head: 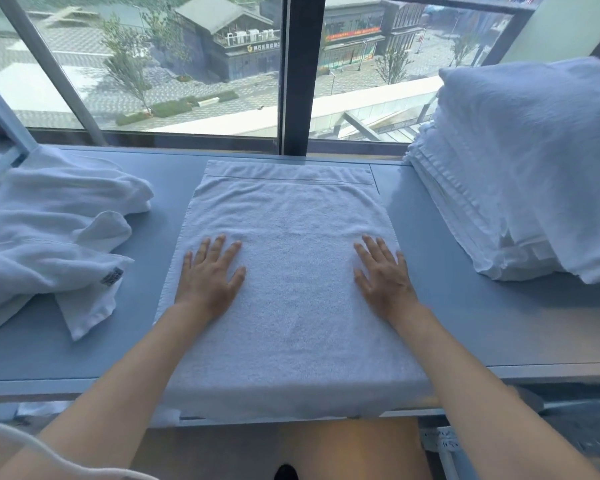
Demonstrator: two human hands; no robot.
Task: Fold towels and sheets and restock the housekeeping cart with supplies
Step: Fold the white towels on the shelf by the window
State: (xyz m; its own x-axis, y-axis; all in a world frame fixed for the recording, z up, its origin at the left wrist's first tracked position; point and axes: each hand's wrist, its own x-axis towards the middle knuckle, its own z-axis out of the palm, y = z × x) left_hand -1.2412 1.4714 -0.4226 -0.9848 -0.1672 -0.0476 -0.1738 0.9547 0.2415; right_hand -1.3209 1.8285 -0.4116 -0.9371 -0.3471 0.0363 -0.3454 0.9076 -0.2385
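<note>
Towel (288, 271), white, lies spread flat at the centre of the blue table (465, 306), near edge overhanging. Left hand (210, 275) and right hand (383, 275) press on it, each grip released, fingers straight. Loose towels (49, 230) at 9 o'clock, folded stack (520, 174) at 3 o'clock.

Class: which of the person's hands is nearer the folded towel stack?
Right. The right hand lies flat on the spread towel beside the stack; the left hand lies farther away.
</note>
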